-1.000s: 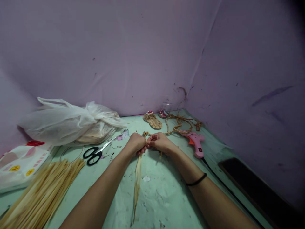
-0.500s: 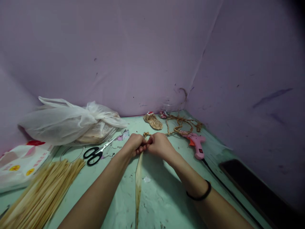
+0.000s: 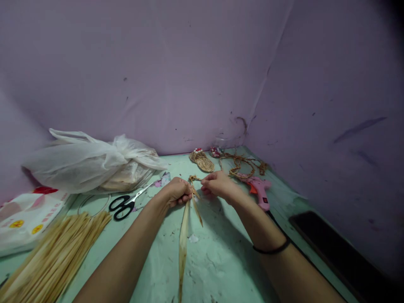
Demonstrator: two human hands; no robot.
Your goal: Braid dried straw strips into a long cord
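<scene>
My left hand (image 3: 179, 191) is closed around a long, pale dried-leaf strip (image 3: 183, 248), which hangs toward the table's front edge. Shorter pointed strip ends (image 3: 197, 210) stick out beside its fingertips. Just beyond the fingers, a brown knotted end of braided cord (image 3: 193, 178) lies on the table. To the right, my right hand (image 3: 218, 185) has its thumb and fingers pinched at that cord, apart from the left hand; its fingertips partly hide the grip. Further back, a small woven slipper (image 3: 202, 162) carries red and white beads.
Scissors (image 3: 122, 207) and a bundle of dried strips (image 3: 59, 256) lie left, near a knotted plastic bag (image 3: 91, 164). At right are coiled braided cord (image 3: 243, 165), a pink glue gun (image 3: 261, 191) with its cable, and a dark flat object (image 3: 334, 248). A bead jar (image 3: 217, 151) stands behind.
My right hand has moved right, away from the left hand, and short strip ends now show between them. My left hand stays nearly in place with the long strip.
</scene>
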